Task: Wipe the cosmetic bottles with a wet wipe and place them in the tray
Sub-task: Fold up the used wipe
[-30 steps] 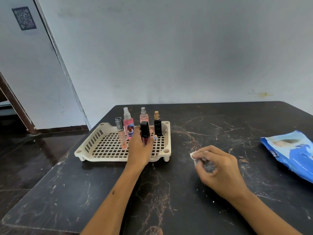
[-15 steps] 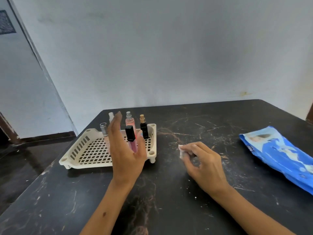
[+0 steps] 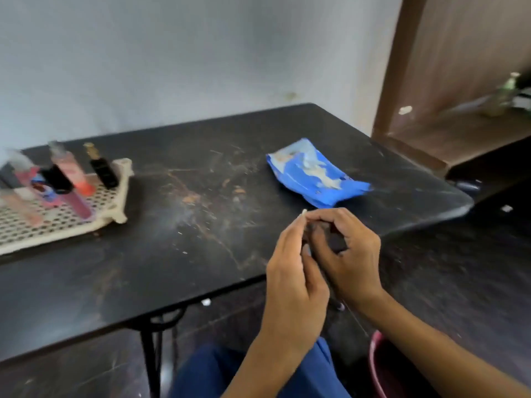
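Two hands close together, past the near edge of the table, over blue trousers. Left hand raised, fingers bent, thumb and fingertips pinching a tiny white scrap, the wipe, right at the top of the hand. Right hand touching the left one, fingers curled in toward that same scrap; hard to tell if it grips the wipe too or just meets the left fingers. Most of the wipe hidden inside the fingers. Tray, cream with holes, far off to the left of the hands on the table, partly cut by the edge of the view. Bottles standing in the tray, all blurry: a small black one with a gold top nearest the tray's right corner, a pink-orange one left of it, a dark-capped tube with a purple body in front, a pink bottle with a picture label further left, and a pale tube by the left edge of the view. Blue pack lying flat on the table, right of the tray and just beyond the hands. Pink bucket rim low down, under the right arm. Brown door behind the table on the right.
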Action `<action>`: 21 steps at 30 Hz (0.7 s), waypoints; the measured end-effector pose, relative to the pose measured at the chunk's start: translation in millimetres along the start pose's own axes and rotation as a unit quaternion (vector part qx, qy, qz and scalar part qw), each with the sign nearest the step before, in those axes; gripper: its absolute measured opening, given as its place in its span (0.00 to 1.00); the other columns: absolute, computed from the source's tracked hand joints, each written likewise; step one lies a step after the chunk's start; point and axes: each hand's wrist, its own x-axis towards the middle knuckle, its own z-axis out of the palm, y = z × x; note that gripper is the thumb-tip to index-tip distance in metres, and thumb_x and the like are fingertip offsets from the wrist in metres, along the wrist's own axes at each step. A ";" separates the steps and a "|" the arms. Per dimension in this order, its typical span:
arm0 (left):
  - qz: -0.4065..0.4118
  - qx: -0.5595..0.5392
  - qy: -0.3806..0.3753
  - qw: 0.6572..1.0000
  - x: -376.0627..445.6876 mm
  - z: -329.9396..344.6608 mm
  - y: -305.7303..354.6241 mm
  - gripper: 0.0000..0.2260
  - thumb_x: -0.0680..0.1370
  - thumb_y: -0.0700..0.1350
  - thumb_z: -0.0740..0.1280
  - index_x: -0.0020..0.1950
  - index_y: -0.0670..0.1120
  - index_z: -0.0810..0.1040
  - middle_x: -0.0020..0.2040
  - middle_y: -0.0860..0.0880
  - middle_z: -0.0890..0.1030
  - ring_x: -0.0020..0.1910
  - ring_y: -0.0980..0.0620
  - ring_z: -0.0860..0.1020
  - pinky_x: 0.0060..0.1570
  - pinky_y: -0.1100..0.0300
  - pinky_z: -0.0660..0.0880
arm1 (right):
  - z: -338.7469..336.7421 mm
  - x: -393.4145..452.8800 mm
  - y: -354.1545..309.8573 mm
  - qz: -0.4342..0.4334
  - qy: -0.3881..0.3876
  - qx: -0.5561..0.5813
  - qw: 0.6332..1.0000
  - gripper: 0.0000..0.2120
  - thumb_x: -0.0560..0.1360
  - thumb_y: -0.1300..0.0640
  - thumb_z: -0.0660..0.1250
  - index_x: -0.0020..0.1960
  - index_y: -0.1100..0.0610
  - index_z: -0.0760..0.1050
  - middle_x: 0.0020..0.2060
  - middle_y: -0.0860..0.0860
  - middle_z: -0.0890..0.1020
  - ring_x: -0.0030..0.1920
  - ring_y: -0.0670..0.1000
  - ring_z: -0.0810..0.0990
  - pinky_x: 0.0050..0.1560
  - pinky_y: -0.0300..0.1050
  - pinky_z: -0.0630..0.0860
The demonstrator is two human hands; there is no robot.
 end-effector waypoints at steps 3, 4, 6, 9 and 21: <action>-0.042 -0.035 -0.069 0.996 -23.7 53.4 11.2 0.21 0.78 0.37 0.55 0.71 0.44 0.67 0.67 0.54 0.72 0.66 0.66 0.68 0.64 0.73 0.63 | -44.2 -28.7 30.9 0.046 0.039 -0.036 0.998 0.07 0.73 0.68 0.65 0.48 0.63 0.80 0.42 0.51 0.82 0.42 0.44 0.79 0.43 0.32 0.73; -0.061 -0.044 -0.095 0.993 -32.1 70.7 12.4 0.21 0.78 0.35 0.55 0.72 0.44 0.67 0.67 0.53 0.72 0.66 0.66 0.67 0.63 0.75 0.62 | -57.9 -40.3 41.9 0.064 0.050 -0.051 0.995 0.08 0.73 0.70 0.65 0.48 0.62 0.80 0.41 0.52 0.82 0.42 0.44 0.79 0.43 0.32 0.73; -0.102 -0.051 -0.152 0.982 -44.6 102.5 13.7 0.21 0.79 0.34 0.55 0.72 0.44 0.65 0.68 0.52 0.71 0.65 0.66 0.67 0.62 0.77 0.61 | -79.6 -63.9 64.4 0.116 0.070 -0.080 0.988 0.10 0.72 0.72 0.66 0.47 0.61 0.80 0.41 0.52 0.82 0.41 0.44 0.79 0.41 0.31 0.73; -0.165 -0.044 -0.227 0.959 -56.7 148.0 4.0 0.21 0.80 0.35 0.54 0.73 0.45 0.64 0.69 0.51 0.71 0.67 0.60 0.68 0.64 0.74 0.62 | -102.5 -96.6 95.8 0.211 0.091 -0.108 0.967 0.11 0.73 0.72 0.66 0.47 0.59 0.80 0.40 0.51 0.81 0.40 0.45 0.78 0.38 0.32 0.73; -0.496 0.054 -0.374 0.782 -112.1 275.6 -87.0 0.23 0.79 0.41 0.59 0.74 0.43 0.63 0.69 0.43 0.71 0.66 0.46 0.71 0.66 0.52 0.69 | -143.4 -200.3 185.7 0.619 0.067 -0.181 0.761 0.07 0.76 0.62 0.65 0.49 0.56 0.82 0.44 0.52 0.85 0.43 0.50 0.81 0.44 0.40 0.73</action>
